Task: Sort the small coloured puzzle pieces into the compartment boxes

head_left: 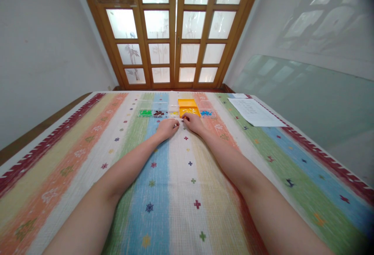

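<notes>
My left hand (168, 128) rests low over the striped tablecloth (181, 169), its fingers closed in a pinch. Whatever lies between those fingertips is too small to name. Just to its right, my right hand (193, 123) is also closed, thumb and finger together at the front edge of an open orange box (187, 102); what it may hold cannot be made out. White pieces (189, 111) lie in that box. Beside it, clear boxes hold green pieces (146, 112), dark brown pieces (159, 113), a few yellow pieces (174, 113) and blue pieces (206, 113).
Printed paper sheets (253, 111) lie on the right side of the table. Behind the far table edge stand wooden doors with glass panes (159, 52). A glass-like panel (292, 95) leans along the right wall.
</notes>
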`<state>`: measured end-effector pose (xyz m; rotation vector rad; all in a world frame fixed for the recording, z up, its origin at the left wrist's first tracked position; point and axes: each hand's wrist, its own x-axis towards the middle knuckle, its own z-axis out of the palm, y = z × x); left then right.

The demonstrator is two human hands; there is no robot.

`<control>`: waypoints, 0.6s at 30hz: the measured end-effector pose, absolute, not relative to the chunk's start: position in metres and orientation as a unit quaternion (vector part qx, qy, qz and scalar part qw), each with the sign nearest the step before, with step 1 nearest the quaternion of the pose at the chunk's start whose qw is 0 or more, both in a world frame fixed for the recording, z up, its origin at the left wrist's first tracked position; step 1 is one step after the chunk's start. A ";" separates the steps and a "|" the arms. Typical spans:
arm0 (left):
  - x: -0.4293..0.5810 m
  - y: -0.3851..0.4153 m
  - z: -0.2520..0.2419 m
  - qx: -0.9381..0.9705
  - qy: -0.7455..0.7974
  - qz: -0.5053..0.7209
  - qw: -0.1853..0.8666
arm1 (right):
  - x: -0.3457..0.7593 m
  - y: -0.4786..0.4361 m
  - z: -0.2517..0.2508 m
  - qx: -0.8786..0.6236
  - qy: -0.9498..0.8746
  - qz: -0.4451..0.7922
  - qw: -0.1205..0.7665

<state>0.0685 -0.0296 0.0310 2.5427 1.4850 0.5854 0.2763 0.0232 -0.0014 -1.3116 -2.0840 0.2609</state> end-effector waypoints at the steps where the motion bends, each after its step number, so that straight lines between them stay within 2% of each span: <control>1: 0.065 -0.028 0.032 0.838 0.500 0.206 0.070 | 0.276 0.023 -0.001 -0.499 -0.796 0.102 0.326; 11: -0.023 0.015 0.040 0.671 0.657 0.335 0.072 | 0.276 0.017 0.000 -0.476 -0.811 0.120 0.319; 18: -0.046 0.023 0.029 0.635 0.694 0.333 0.062 | 0.276 0.016 0.000 -0.471 -0.813 0.121 0.319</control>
